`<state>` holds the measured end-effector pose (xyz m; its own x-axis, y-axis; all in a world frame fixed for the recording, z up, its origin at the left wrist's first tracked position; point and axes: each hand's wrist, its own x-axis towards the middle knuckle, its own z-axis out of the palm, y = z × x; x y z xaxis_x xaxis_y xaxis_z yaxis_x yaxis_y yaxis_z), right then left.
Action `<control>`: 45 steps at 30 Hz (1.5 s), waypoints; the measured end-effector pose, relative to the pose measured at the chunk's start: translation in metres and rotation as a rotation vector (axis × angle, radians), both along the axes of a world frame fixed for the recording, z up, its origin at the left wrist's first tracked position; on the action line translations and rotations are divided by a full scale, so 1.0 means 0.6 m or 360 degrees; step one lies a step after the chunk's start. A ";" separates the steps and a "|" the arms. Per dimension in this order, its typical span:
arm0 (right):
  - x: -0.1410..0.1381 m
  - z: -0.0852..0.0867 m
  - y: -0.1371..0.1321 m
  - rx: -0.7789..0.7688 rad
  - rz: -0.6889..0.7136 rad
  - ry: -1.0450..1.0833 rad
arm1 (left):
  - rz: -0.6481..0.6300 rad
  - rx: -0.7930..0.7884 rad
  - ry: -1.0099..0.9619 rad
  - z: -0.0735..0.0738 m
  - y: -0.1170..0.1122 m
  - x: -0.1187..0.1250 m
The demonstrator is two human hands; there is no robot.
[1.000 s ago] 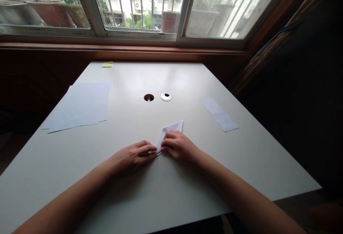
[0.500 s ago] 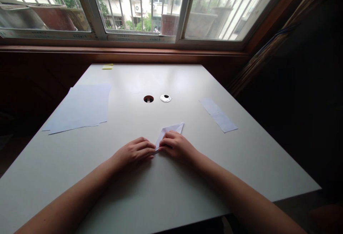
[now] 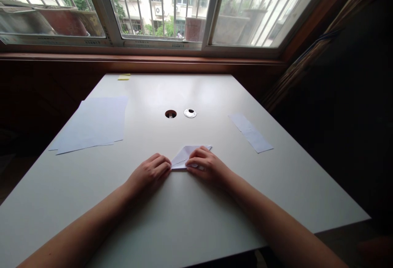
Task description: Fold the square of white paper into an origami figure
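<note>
A folded piece of white paper (image 3: 181, 157) lies on the white table (image 3: 172, 214), between my two hands. It has slanted creased edges and a straight edge toward me. My left hand (image 3: 152, 170) pinches its left corner, fingers pressed together. Over the paper's right part, my right hand (image 3: 206, 163) is closed on it with curled fingers. The paper's far right tip shows beyond my right knuckles; the part beneath my right fingers is hidden.
Several loose white sheets (image 3: 92, 122) lie at the left. A torn paper strip (image 3: 251, 133) rests at the right. Toward the back are a round hole (image 3: 170, 114), a metal cover (image 3: 190, 113) and yellow sticky notes (image 3: 124, 77). Behind the table is a barred window (image 3: 166, 7).
The folded paper has turned so its near edge runs straight across. My left hand has shifted slightly left and my right hand slightly right, both still on the paper.
</note>
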<state>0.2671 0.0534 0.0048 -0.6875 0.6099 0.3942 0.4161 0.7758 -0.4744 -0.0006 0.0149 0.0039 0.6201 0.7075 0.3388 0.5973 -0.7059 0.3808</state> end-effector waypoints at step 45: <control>-0.016 0.007 0.001 -0.0419 -0.0553 -0.0186 | 0.0183 -0.0247 -0.0141 -0.002 -0.002 0.022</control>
<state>0.2577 0.0541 0.0089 -0.4549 0.8815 0.1265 0.6932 0.4397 -0.5711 0.0125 0.0134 0.0029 0.5047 0.8200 0.2699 0.6302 -0.5637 0.5340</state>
